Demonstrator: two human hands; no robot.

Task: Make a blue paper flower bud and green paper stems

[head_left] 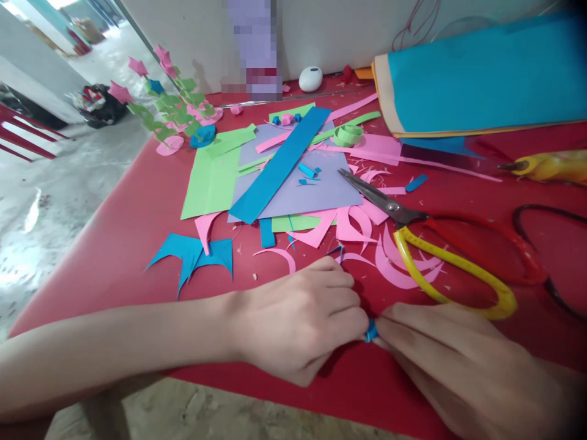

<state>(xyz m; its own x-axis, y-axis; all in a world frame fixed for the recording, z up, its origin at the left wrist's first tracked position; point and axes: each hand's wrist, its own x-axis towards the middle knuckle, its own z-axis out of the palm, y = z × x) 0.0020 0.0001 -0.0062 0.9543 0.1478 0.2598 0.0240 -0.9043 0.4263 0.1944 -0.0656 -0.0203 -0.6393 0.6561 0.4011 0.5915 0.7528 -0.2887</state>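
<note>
Between my two hands is a small piece of folded blue paper [371,330], mostly covered by fingers. My left hand [305,318] is closed, its thumb and forefinger pinching the left side of the paper. From the right, my right hand [454,360] pinches the other side with fingers pressed together. Just beyond the hands lie scissors [397,211] with one yellow and one red handle, their blades a little apart. Curved pink paper scraps [394,260] lie beside them. A wide blue paper strip [284,165] rests across a lilac sheet [334,183] farther back.
Paper flowers [169,110] on round bases stand at the table's back left. Blue cut-outs [197,256] lie left of centre, near a green sheet [211,183]. Stacked coloured sheets [481,79] and a yellow glue gun [550,166] are at right. A white earbud case [310,79] sits behind.
</note>
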